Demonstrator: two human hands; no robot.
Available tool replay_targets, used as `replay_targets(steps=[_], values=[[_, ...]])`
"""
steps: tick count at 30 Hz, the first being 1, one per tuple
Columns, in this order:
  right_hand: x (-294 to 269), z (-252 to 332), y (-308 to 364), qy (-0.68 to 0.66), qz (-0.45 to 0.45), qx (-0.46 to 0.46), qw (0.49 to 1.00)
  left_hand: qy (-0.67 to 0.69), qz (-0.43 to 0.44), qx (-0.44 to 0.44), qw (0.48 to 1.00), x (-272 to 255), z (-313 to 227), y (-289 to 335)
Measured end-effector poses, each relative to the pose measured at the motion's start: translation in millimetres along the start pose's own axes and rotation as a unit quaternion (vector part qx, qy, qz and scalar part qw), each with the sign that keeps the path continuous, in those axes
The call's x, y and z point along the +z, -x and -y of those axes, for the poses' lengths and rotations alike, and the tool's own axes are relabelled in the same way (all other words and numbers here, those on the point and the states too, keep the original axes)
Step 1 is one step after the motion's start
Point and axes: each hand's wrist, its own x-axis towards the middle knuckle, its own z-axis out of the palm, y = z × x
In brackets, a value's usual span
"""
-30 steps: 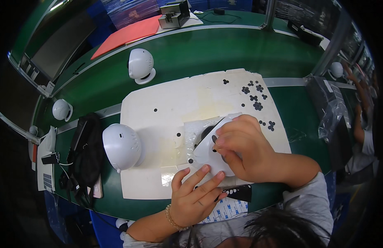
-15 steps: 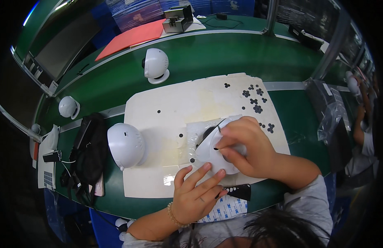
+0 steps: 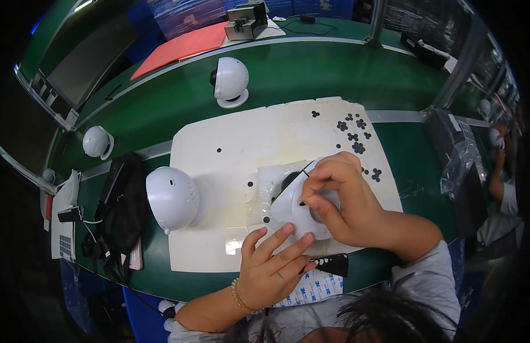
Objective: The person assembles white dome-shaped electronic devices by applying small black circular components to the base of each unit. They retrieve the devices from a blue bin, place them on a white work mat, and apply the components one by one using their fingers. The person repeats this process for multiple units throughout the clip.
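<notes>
A white, rounded camera-like device (image 3: 290,208) with a black round front lies tilted on a bubble-wrap piece (image 3: 268,191). My right hand (image 3: 348,200) is over it, thumb and index finger pinched together close to its surface. A small black dot shows at those fingertips; whether they grip it or it sits on the shell, I cannot tell. My left hand (image 3: 273,266) is open, fingers spread, with two fingertips at the device's near edge. Something small and black shows by its thumb. Near that thumb lies a black sheet with punched holes (image 3: 332,264), beside a printed white-and-blue backing sheet (image 3: 313,287).
Another white device (image 3: 172,197) stands on the left of the pale board (image 3: 213,251). Black round pads (image 3: 358,148) are scattered at its far right. Two more white devices (image 3: 230,80) stand farther back. A black bag (image 3: 123,208) lies left; a grey box (image 3: 456,148) stands right.
The white device at the back has moved to the right on the green surface. My right fingers have drawn slightly closer together and curled. My left hand has stayed put.
</notes>
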Motion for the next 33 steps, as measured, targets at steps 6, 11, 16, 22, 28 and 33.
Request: replay_targets(steps=[6,11,16,22,28,33], values=[[1,1,0,-0.004,-0.007,0.004,1.0,0.004,-0.002,0.002,1.0,1,0,0],[-5,10,1,0.144,0.025,-0.046,0.988,0.006,-0.018,-0.002,1.0,1,0,-1],[-14,23,14,0.29,0.063,-0.062,0.953,-0.007,-0.031,-0.002,0.999,2,-1,-3],[-27,4,40,0.038,0.042,0.002,0.998,-0.022,-0.013,0.009,1.0,3,1,0],[-25,9,41,-0.03,0.083,0.1,0.991,-0.012,-0.022,0.01,1.0,4,1,-1],[-24,8,40,-0.017,0.118,0.1,0.988,-0.016,-0.011,0.012,1.0,3,2,0]])
